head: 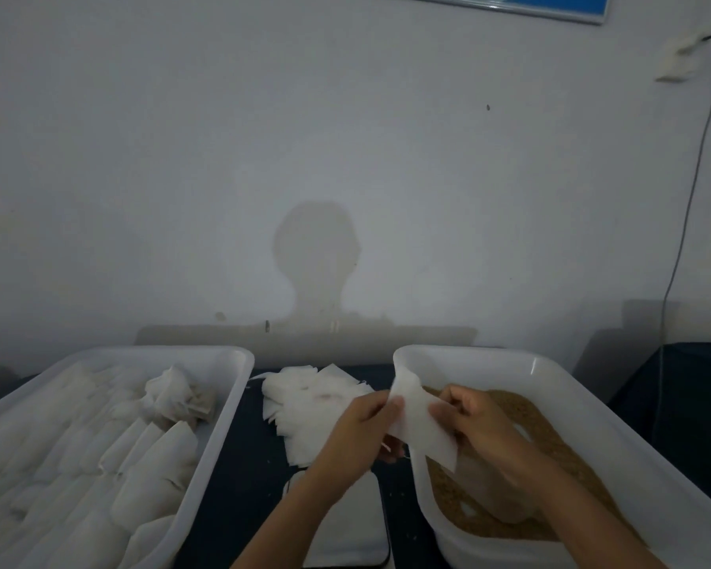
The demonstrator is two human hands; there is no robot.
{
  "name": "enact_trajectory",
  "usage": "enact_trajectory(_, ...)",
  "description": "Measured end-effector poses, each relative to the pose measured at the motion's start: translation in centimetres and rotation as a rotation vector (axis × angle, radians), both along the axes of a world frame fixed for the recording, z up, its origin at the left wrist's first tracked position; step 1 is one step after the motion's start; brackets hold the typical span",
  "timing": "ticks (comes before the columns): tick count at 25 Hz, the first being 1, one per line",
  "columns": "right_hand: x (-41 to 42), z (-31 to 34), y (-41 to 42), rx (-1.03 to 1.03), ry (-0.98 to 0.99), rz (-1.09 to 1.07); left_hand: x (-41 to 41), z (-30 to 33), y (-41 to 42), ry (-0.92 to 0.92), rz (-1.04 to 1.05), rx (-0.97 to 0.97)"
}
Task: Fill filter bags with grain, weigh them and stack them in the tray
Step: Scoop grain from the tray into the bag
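Left hand (pixel 360 429) and right hand (pixel 471 416) are pinching one empty filter bag (pixel 417 420); forearm is hiding most of the scale (pixel 347 527).

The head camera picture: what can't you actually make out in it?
- Scale: the left hand and its forearm cover part of it; no reading is visible.
- Filter bag: both hands pinch it, the right hand too; whether its mouth is open is unclear.
- Grain tray: bottom edge cuts it off.
- Filled-bag tray: dim, blurred; bags uncountable.
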State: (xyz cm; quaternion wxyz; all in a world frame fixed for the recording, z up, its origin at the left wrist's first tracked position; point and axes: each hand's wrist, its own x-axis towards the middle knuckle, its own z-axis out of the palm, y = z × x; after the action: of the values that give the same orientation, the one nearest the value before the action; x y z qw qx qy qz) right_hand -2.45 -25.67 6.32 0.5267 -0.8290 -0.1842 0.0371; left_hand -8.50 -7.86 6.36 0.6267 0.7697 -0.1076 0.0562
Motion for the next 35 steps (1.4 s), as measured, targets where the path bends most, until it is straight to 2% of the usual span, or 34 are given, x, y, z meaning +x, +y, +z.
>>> enact_trajectory(3,0.0,0.1,-2.2,-0.166,-0.26,-0.254,1.9,0.0,-3.8,-0.065,-0.035,0.135)
enact_trajectory(5,-0.3,-0.1,-3.5,-0.082,-0.38,-0.345,3.1,-0.6,-6.1,-0.098,-0.031,0.208)
enact_trajectory(6,-0.5,0.0,-4.1,-0.021,-0.363,-0.336,3.6,-0.9,-7.1,-0.102,-0.039,0.226)
enact_trajectory(8,-0.8,0.0,-5.0,0.05,-0.202,-0.258,4.4,-1.5,-8.7,-0.098,-0.056,0.253)
enact_trajectory(12,-0.8,-1.3,-6.0,-0.054,0.068,-0.22,5.4,-3.7,-10.2,-0.084,-0.066,0.388)
enact_trajectory(16,-0.1,-2.7,-6.3,0.118,0.215,-0.236,5.9,-4.6,-10.5,-0.081,-0.073,0.429)
enact_trajectory(20,0.6,-3.6,-6.5,0.143,0.237,-0.207,5.7,-4.3,-10.9,-0.021,-0.09,0.361)
enact_trajectory(23,0.9,-3.8,-6.8,0.285,0.297,-0.203,5.6,-4.0,-10.9,0.111,-0.116,0.144)
enact_trajectory(25,1.1,-4.0,-6.9,0.33,0.309,-0.174,5.7,-3.8,-10.8,0.13,-0.075,0.063)
enact_trajectory(30,1.1,-4.0,-6.9,0.355,0.349,-0.213,5.4,-3.6,-10.6,0.058,-0.076,0.03)
enact_trajectory(35,0.5,-3.6,-6.7,0.348,0.365,-0.206,5.1,-3.5,-10.6,-0.012,-0.071,0.108)
